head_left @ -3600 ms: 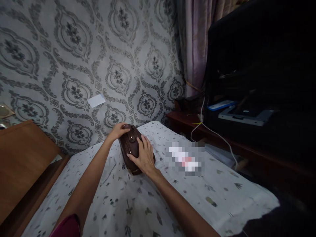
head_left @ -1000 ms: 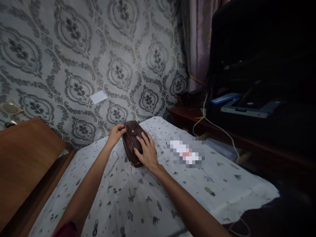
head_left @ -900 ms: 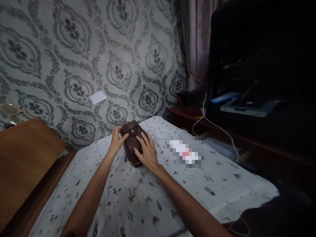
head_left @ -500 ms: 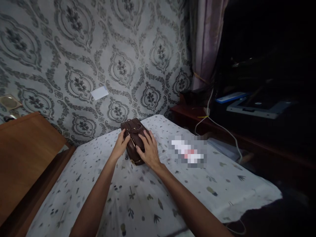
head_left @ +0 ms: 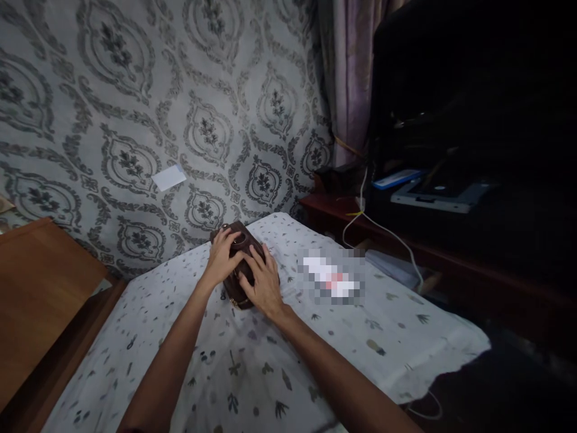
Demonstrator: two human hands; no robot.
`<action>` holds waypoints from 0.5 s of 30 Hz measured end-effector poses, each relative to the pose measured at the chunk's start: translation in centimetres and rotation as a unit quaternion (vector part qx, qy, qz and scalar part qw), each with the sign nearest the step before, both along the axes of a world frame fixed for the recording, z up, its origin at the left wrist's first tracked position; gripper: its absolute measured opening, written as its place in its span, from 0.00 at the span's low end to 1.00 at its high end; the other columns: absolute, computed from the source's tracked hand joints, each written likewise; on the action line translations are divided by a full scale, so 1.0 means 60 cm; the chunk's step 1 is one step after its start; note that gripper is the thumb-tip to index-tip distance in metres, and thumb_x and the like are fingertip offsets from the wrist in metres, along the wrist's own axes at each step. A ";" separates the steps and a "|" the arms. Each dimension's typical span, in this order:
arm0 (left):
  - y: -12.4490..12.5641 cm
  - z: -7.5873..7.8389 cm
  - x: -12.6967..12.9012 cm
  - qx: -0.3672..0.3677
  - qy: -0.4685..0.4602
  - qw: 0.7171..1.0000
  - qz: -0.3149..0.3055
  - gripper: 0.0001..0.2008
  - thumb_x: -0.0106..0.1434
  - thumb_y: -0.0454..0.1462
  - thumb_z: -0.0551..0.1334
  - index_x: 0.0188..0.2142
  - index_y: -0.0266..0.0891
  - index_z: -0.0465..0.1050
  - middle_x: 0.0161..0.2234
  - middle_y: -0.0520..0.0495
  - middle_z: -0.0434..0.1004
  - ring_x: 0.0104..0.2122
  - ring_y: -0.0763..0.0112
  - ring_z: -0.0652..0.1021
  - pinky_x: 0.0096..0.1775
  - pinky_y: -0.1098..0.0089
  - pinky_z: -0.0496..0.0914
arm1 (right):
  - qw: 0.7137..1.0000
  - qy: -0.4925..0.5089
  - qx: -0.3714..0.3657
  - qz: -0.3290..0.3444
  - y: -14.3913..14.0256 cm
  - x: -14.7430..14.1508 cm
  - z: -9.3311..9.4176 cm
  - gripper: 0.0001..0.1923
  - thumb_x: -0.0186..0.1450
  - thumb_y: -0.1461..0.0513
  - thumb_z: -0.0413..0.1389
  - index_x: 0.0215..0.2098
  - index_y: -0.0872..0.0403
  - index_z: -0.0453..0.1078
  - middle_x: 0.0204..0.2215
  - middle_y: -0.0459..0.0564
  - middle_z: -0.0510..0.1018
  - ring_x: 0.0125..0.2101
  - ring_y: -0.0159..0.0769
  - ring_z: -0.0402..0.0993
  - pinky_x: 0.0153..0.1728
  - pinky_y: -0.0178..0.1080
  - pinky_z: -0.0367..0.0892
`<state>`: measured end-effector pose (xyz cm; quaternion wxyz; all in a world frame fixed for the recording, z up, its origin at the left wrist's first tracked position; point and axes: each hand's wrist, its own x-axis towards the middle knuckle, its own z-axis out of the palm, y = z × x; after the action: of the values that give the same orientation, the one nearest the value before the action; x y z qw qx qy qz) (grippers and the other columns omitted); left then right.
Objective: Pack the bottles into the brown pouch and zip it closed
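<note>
- My left grip (head_left: 220, 260) touches the top of the brown bag (head_left: 233, 288); I cannot tell if it pinches anything;
- my right grip (head_left: 265, 285) holds nothing, fingers spread on the bag's right side;
- the bag sits on a white leafy cloth (head_left: 333, 352), near the wall (head_left: 243, 108).

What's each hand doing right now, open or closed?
Left hand: open, thumb and fingers apart, on the far part of the brown bag.
Right hand: open, fingers spread over the bag's right side.
</note>
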<state>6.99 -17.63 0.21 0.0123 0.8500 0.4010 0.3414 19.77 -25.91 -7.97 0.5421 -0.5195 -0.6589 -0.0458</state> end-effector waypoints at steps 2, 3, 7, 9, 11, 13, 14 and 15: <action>0.008 0.002 0.010 -0.006 0.019 1.000 0.011 0.24 0.61 0.40 0.61 0.57 0.43 0.71 0.62 0.39 0.66 0.66 0.48 0.58 0.65 0.44 0.53 | 1.000 0.012 0.002 0.009 0.001 0.002 -0.001 0.25 0.69 0.60 0.50 0.63 0.52 0.64 0.65 0.53 0.63 0.70 0.53 0.43 0.64 0.59 0.55; 0.013 0.001 0.011 -0.007 0.022 1.000 0.013 0.23 0.62 0.41 0.61 0.57 0.44 0.70 0.62 0.39 0.66 0.66 0.48 0.59 0.65 0.44 0.53 | 1.000 0.022 0.007 0.013 0.003 0.003 -0.002 0.25 0.69 0.61 0.48 0.64 0.52 0.63 0.65 0.53 0.64 0.70 0.50 0.44 0.64 0.58 0.55; 0.026 -0.005 0.002 0.000 0.025 1.000 -0.007 0.22 0.64 0.42 0.60 0.58 0.45 0.70 0.64 0.40 0.64 0.65 0.51 0.63 0.64 0.46 0.56 | 0.996 0.085 0.014 0.008 0.016 0.012 -0.009 0.25 0.72 0.63 0.41 0.66 0.53 0.60 0.65 0.54 0.63 0.67 0.41 0.53 0.66 0.50 0.56; 0.030 -0.008 -0.005 -0.002 0.020 1.000 -0.016 0.22 0.65 0.43 0.60 0.58 0.44 0.71 0.64 0.39 0.63 0.64 0.51 0.64 0.64 0.48 0.58 | 0.994 0.108 0.001 0.001 0.025 0.017 -0.014 0.24 0.74 0.61 0.41 0.64 0.52 0.63 0.66 0.55 0.62 0.66 0.40 0.57 0.65 0.50 0.58; 0.031 -0.009 -0.010 -0.005 0.013 1.000 -0.020 0.22 0.64 0.43 0.60 0.57 0.43 0.71 0.64 0.39 0.64 0.63 0.52 0.65 0.64 0.49 0.58 | 0.993 0.122 -0.011 0.004 0.032 0.021 -0.019 0.23 0.74 0.61 0.41 0.62 0.52 0.66 0.65 0.55 0.63 0.65 0.40 0.60 0.64 0.49 0.60; 0.032 -0.010 -0.012 -0.009 0.008 1.000 -0.023 0.22 0.64 0.43 0.60 0.56 0.43 0.72 0.64 0.39 0.64 0.63 0.52 0.66 0.64 0.49 0.58 | 0.991 0.129 -0.020 0.005 0.036 0.026 -0.022 0.23 0.72 0.64 0.41 0.61 0.51 0.68 0.64 0.54 0.65 0.64 0.40 0.61 0.63 0.49 0.62; 0.032 -0.011 -0.013 -0.009 0.006 1.000 -0.025 0.21 0.64 0.43 0.60 0.56 0.43 0.72 0.64 0.39 0.64 0.63 0.52 0.66 0.64 0.49 0.58 | 0.991 0.131 -0.022 0.002 0.037 0.028 -0.023 0.24 0.71 0.66 0.41 0.61 0.50 0.68 0.64 0.53 0.65 0.63 0.40 0.62 0.63 0.49 0.62; 0.032 -0.012 -0.013 -0.009 0.003 1.000 -0.027 0.21 0.64 0.43 0.60 0.56 0.43 0.72 0.64 0.39 0.64 0.63 0.52 0.66 0.64 0.48 0.58 | 0.991 0.131 -0.023 -0.001 0.038 0.029 -0.024 0.26 0.70 0.68 0.42 0.61 0.50 0.69 0.64 0.53 0.65 0.63 0.40 0.63 0.63 0.49 0.63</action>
<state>6.19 -15.71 -0.50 0.0281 0.8614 0.3812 0.3344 21.51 -23.65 -9.40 0.6117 -0.5342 -0.5823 0.0377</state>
